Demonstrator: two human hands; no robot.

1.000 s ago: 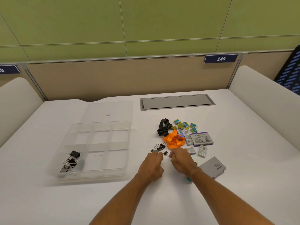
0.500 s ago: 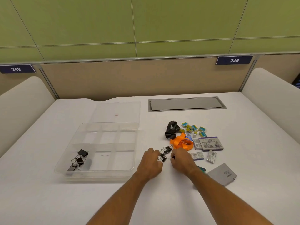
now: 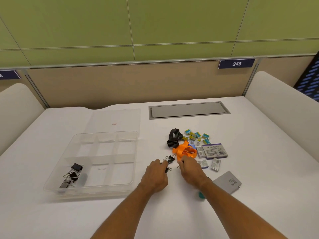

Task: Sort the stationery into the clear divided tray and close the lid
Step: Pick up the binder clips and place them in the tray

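Observation:
The clear divided tray (image 3: 51, 182) sits on the left of the white table, with several black binder clips (image 3: 72, 175) in its near-left compartment. Its clear lid (image 3: 120, 116) lies flat behind it. My left hand (image 3: 156, 176) is closed on small black binder clips (image 3: 170, 160) right of the tray. My right hand (image 3: 190, 169) pinches another small clip just beside them, its fingertips hiding most of it. Behind my hands lie an orange ribbon (image 3: 185, 150), a black strap (image 3: 174, 139), small coloured staple boxes (image 3: 196, 136) and grey boxes (image 3: 214, 150).
A grey pouch (image 3: 227, 181) and a teal object (image 3: 201, 195) lie by my right forearm. A grey cable hatch (image 3: 188, 110) is set in the table at the back. Padded white dividers (image 3: 279, 107) flank both sides.
My hands stayed at the small clips beside the orange ribbon; the fingers shifted slightly around the clips. The camera view swayed sideways and back.

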